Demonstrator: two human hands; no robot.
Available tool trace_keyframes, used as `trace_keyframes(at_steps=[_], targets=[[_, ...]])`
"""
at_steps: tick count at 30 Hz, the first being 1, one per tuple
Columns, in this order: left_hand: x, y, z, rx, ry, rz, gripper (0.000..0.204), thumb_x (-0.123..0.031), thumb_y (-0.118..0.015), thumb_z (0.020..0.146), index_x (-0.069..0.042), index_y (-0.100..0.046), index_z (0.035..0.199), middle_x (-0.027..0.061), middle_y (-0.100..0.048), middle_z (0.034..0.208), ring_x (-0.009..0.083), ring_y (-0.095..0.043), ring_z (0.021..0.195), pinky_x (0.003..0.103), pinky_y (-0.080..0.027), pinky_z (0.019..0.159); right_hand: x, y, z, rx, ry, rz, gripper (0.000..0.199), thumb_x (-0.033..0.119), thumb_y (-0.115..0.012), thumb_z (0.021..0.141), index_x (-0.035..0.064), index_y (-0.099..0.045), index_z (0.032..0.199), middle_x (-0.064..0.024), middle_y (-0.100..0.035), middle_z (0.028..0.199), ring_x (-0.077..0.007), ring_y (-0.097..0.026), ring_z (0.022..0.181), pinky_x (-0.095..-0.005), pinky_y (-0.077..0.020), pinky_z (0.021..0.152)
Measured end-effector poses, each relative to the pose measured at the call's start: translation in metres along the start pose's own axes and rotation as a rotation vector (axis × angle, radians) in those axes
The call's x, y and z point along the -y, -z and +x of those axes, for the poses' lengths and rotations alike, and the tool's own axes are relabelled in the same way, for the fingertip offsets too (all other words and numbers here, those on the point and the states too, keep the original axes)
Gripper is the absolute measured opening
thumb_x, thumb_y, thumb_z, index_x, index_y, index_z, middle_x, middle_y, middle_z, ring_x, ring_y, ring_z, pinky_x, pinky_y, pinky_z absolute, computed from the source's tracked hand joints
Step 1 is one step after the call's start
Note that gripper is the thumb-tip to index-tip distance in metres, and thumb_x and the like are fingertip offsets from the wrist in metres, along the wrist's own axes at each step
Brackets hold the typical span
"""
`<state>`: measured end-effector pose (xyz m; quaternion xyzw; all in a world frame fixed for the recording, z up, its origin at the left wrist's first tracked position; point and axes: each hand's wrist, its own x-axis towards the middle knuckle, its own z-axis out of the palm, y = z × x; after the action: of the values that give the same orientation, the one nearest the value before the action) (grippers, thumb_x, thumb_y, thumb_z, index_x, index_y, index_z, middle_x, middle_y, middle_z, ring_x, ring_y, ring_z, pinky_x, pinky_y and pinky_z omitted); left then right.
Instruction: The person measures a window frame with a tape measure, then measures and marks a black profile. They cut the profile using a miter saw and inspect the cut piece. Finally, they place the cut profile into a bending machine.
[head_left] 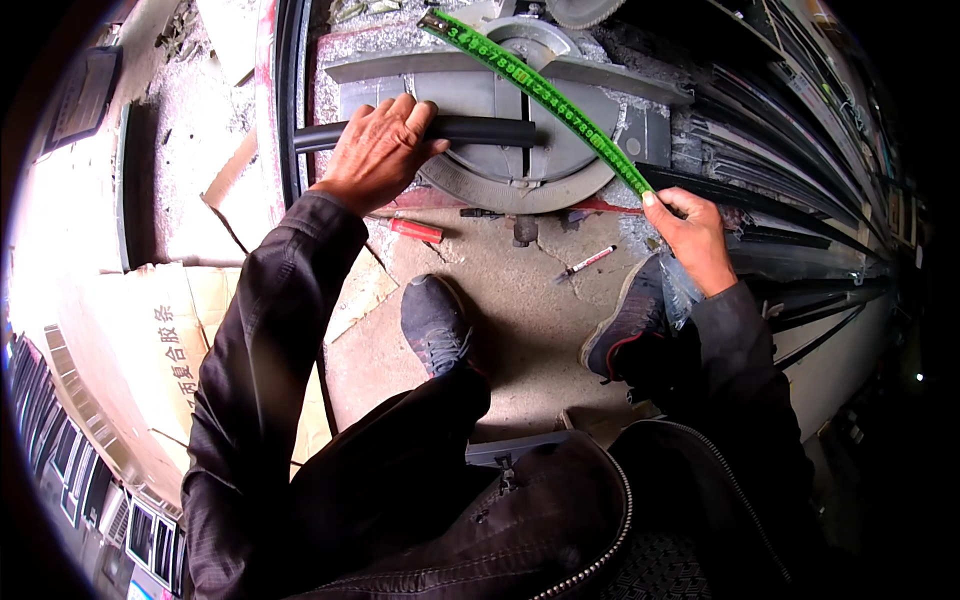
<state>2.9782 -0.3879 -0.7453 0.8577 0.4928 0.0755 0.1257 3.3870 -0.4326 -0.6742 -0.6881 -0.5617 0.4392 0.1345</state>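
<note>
My left hand (378, 152) is closed over a short black profile bar (490, 132). The bar lies across the round grey bed of a cutting saw (468, 172), over the dark slot in its middle. In my right hand (692, 232) I pinch a bright green tape measure blade (545, 97) between thumb and fingers. The blade slants up and left above the saw bed, its metal-tipped end beyond the back fence (400, 64). It does not appear to touch the bar. The tape's case is not visible.
Long dark profiles (790, 165) are stacked at the right. A red-handled object (416, 231) and a marker pen (588, 262) lie on the floor near my shoes (436, 322). Cardboard (130, 350) lies at the left. Metal shavings cover the area around the saw.
</note>
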Motion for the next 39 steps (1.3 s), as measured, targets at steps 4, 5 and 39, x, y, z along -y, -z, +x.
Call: trace_keyframes(at_steps=[4, 5, 39], targets=[[-0.005, 0.003, 0.001, -0.014, 0.004, 0.038, 0.036, -0.039, -0.062, 0.1, -0.006, -0.056, 0.115, 0.0126, -0.056, 0.104, 0.0317, -0.058, 0.102, 0.044, -0.042, 0.088, 0.0, -0.006, 0.012, 0.015, 0.02, -0.002, 0.03, 0.029, -0.076, 0.097, -0.0008, -0.075, 0.096, 0.0056, -0.057, 0.068, -0.0037, -0.044, 0.064, -0.0278, -0.0369, 0.056], [-0.006, 0.002, 0.001, -0.016, 0.0, 0.044, 0.035, -0.038, -0.063, 0.1, -0.007, -0.056, 0.115, 0.0126, -0.056, 0.105, 0.0318, -0.058, 0.102, 0.044, -0.042, 0.088, 0.002, -0.007, 0.014, 0.024, 0.019, -0.008, 0.03, 0.03, -0.076, 0.097, -0.0006, -0.075, 0.096, 0.0054, -0.057, 0.068, -0.0038, -0.044, 0.064, -0.0278, -0.0373, 0.056], [-0.003, -0.012, -0.006, -0.19, 0.012, 0.046, 0.053, -0.039, -0.068, 0.096, -0.005, -0.059, 0.135, 0.015, -0.059, 0.127, 0.0342, -0.054, 0.124, 0.051, -0.034, 0.115, 0.043, -0.019, 0.069, 0.127, 0.137, -0.271, 0.032, 0.03, -0.076, 0.098, -0.0017, -0.073, 0.097, 0.0033, -0.055, 0.07, -0.0052, -0.045, 0.067, -0.0278, -0.04, 0.061]])
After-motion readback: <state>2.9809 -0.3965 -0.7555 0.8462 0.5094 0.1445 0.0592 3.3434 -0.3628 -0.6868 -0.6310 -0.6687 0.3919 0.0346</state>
